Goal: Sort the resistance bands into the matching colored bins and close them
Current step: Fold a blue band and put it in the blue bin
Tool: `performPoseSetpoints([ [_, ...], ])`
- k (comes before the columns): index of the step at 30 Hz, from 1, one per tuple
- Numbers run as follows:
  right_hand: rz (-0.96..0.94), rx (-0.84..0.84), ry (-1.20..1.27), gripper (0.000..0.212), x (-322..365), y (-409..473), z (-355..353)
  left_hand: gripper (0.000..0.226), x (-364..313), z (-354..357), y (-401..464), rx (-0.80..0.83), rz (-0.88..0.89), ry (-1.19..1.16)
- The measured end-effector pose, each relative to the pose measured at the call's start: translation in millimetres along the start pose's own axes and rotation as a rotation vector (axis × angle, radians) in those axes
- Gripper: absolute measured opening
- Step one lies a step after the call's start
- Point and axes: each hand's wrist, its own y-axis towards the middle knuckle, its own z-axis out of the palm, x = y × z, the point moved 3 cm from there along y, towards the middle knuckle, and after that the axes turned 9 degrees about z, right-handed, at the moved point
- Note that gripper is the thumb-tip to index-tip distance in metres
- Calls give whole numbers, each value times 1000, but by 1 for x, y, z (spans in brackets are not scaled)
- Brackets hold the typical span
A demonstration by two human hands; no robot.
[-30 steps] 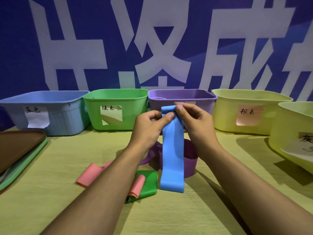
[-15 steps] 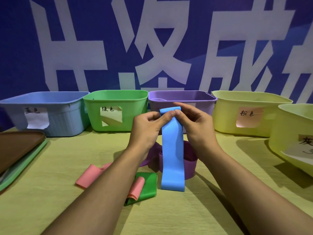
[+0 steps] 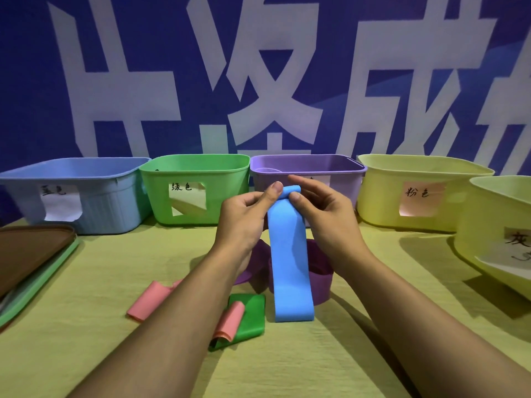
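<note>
The blue band [image 3: 290,254] hangs at frame centre, its top end pinched by both the left hand [image 3: 247,216] and the right hand [image 3: 324,214]. Below lie purple band [image 3: 319,280], green band [image 3: 250,320] and pink bands [image 3: 149,303]. The blue bin [image 3: 94,196] stands open at left.

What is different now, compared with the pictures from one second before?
Very little. Both hands, left and right, still pinch the top of the blue band; its top edge is now rolled over a bit more between the fingers. The pink, green and purple bands and the bins stayed in place.
</note>
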Motion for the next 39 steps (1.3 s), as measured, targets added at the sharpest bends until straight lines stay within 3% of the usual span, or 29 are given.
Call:
performPoseSetpoints([
  [8, 179, -26, 91, 26, -2, 0, 1, 18, -1, -1, 2, -15, 49, -7],
  [12, 140, -28, -51, 20, -3, -1, -1, 19, -3, -1, 1, -31, 66, -27],
  [23, 103, -59, -129, 13, -4, 3, -4, 2, -6, -4, 1, -51, 110, 7],
  [39, 124, -79, 11, 20, -3, 4, -7, 20, -5, -1, 2, 38, 91, -41],
])
